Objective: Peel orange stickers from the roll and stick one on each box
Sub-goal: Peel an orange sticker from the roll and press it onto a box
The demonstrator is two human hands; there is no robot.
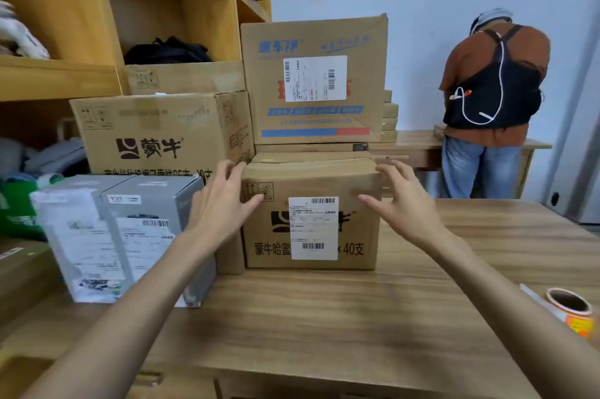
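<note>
Well to the right of the front box (357, 177) and nearer the person, the sticker roll (571, 311) sits on the wooden surface (324, 317), apart from both hands. It looks light: orange labels wound on a hollow cardboard core, with a pale strip of backing trailing off it toward the front box. I judge it easiest to take by the outer winding or with a finger through the core, while the other hand lifts a sticker by a corner. Such thin paper is floppy and likely to fold onto itself, so it wants only a light pinch at the edge.

The left hand (224, 200) is at the front box's upper left corner, fingers straight and spread, thumb across the front face. The right hand (402, 200) is at its upper right edge, likewise spread. Neither curls round anything, and I cannot tell for certain whether the fingertips press the cardboard.

The front box is stiff corrugated card, taped on top, with a white shipping label (313, 228) mid-face; its weight cannot be read. No orange sticker shows on it, and the bare cardboard beside that label should take one well. Left of the front box stands a grey box (156, 213); behind and above it, a taller carton (311, 38).
</note>
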